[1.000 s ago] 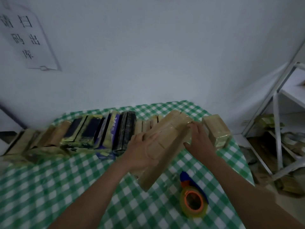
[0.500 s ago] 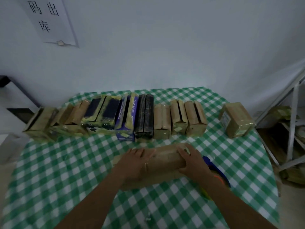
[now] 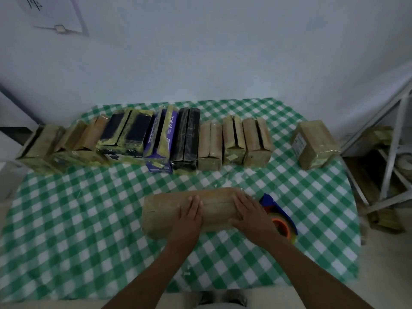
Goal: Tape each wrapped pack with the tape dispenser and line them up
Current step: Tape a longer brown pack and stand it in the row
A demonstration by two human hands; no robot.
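A paper sign [image 3: 55,16] hangs on the wall in the upper left of the frame. Below it, a row of packs [image 3: 209,143] runs across the far side of the green-checked worktop [image 3: 66,219], side by side: brown ones at the left, then dark blue, a purple one [image 3: 162,139], a black one [image 3: 187,139], and more brown ones. In the centre, nearer the lower edge, a long brown pack [image 3: 160,210] lies crosswise on the cloth. The left hand [image 3: 189,219] rests flat on its middle, fingers [image 3: 194,202] straight and together, clasping nothing. The right hand [image 3: 252,217] lies over its right end, fingers [image 3: 244,201] stretched loosely across the top, thumb along the near side. Just right of that hand, partly hidden by it, sits the blue and orange dispenser [image 3: 281,221]. In the upper right, a lone pack [image 3: 316,144] stands apart from the row. A metal rack [image 3: 392,141] fills the right edge.
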